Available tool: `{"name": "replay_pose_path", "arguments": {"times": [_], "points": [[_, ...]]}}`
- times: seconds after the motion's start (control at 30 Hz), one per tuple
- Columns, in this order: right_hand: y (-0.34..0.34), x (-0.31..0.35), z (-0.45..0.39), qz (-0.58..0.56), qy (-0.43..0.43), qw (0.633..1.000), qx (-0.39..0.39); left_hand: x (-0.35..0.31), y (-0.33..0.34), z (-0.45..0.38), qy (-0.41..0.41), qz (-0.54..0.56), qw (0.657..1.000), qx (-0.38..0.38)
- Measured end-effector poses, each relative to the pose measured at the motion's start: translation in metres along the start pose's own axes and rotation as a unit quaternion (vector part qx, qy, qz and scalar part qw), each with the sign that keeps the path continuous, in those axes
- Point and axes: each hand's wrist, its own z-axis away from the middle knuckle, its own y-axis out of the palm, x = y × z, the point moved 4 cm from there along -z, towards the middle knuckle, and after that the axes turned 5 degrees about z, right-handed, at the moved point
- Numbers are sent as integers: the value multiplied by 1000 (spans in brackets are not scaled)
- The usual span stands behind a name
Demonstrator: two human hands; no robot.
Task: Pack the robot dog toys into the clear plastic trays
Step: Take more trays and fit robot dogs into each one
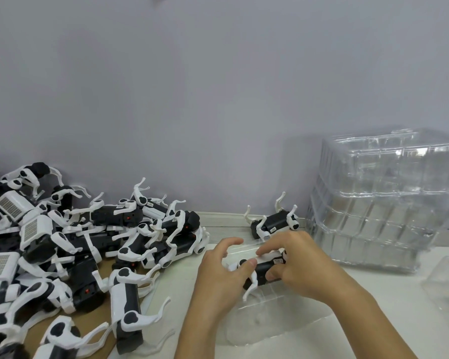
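A black-and-white robot dog toy (262, 270) lies on its side in a clear plastic tray (270, 317) on the white table in front of me. My left hand (218, 275) grips its left end, thumb on the body. My right hand (298, 265) holds its right end with fingers curled over the top. A large heap of the same robot dog toys (70, 252) covers the left side. One more robot dog (272, 224) lies legs-up near the wall behind my hands.
A tall stack of clear plastic trays (379, 203) stands at the back right against the grey wall. Another clear tray (446, 278) with something dark in it shows at the right edge. A brown cardboard sheet (101, 325) lies under the heap.
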Motion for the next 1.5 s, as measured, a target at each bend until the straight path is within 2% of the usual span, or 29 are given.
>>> {"name": "replay_pose_path", "arguments": {"times": [0.1, 0.23, 0.47, 0.67, 0.9, 1.17, 1.4, 1.5], "points": [[-15, -6, 6, 19, 14, 999, -28, 1, -2, 0, -2, 11, 1000, -8], [-31, -20, 14, 75, 91, 993, -6, 1, 0, 1, -6, 19, 1000, -11], [-36, -12, 12, 115, 60, 989, -76, 0, -2, 2, -5, -1, 1000, 22], [-32, -14, 11, 120, 98, 980, -125, -1, -1, 2, 2, -12, 1000, 24], [-23, -24, 9, 35, 120, 988, -87, 1, 0, 1, 1, -10, 1000, 10], [-35, -29, 12, 22, 104, 994, -42, 0, 0, 2, -3, -1, 1000, 9], [-33, -30, 12, 6, 135, 990, -49, 1, 1, 2, -4, 2, 1000, 7], [-35, -31, 11, 5, 121, 992, -47, 0, 1, 1, -7, 2, 1000, 3]]}}
